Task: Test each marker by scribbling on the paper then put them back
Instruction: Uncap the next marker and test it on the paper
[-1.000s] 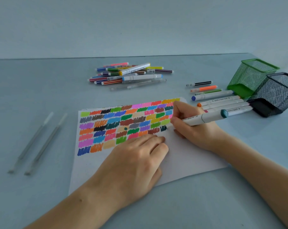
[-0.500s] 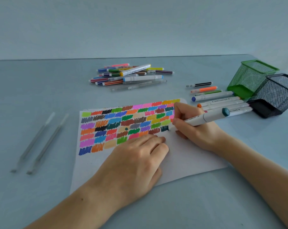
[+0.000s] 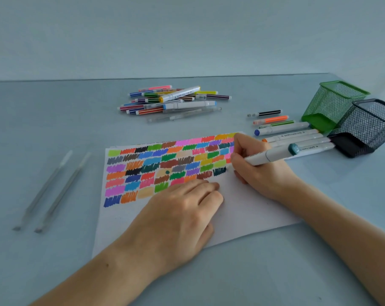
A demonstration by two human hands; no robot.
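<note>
While the right hand (image 3: pixel 256 166) pinches the teal-capped marker (image 3: pixel 273 153) in a writing grip, its tip sits at the end of a dark teal patch (image 3: pixel 219 172) on the paper (image 3: pixel 242 208).

Item: left hand (image 3: pixel 178 215). Lies flat, fingers straight, pressing the paper to the bench (image 3: pixel 54 133). Risk: if it lifts or eases, the sheet may slide under the strokes and the patch would smear into its neighbours.

Item: fresh scribbles. The right hand's heel rests on the paper just beside the wet-looking teal patch; dragging across it would likely smudge ink.

Item: row of white markers (image 3: pixel 297 140), lying just behind the right hand. Risk: an elbow or wrist swing on the return could roll them toward the bench edge.

Item: green mesh cup (image 3: pixel 332 104) and black mesh cup (image 3: pixel 368 127), both tipped on their sides, mouths away from the row. Risk: a marker pushed in carelessly may shift a light cup or roll out again.

Item: pile of thin markers (image 3: pixel 171 100), far side; two clear pens (image 3: pixel 50 191), left. Risk: tested and untested ones could get mixed, so some may be scribbled twice or missed.

Item: marker's cap. Not identifiable; drying is possible if left off.
</note>
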